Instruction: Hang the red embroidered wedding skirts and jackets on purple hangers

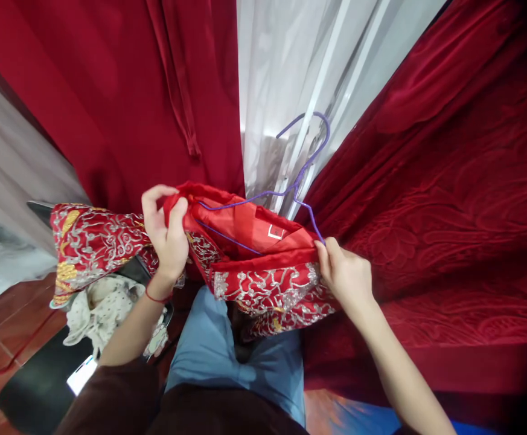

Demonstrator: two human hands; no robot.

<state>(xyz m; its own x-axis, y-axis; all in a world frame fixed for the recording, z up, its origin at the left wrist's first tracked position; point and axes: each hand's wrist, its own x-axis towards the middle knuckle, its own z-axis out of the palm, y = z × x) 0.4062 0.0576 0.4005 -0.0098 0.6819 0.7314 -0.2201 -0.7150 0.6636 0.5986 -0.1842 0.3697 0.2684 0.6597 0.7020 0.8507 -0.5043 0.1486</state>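
Observation:
A red garment (272,281) with silver embroidery hangs in front of my legs, its red lining and a small white label showing at the opening. My left hand (166,232) pinches the garment's edge on the left. On the right, my right hand (345,272) is closed on the other end of the opening, where the hanger's arm meets the cloth. The purple wire hanger (298,178) lies partly inside the garment, its hook sticking up out of the opening. An embroidered sleeve spreads out to the left of my left hand.
Red curtains (109,90) and white sheer cloth (272,72) hang ahead. At the lower left stands a black chair (37,380) bearing a pale dotted cloth (102,308) and a white item (81,374). Red patterned fabric (448,241) fills the right side.

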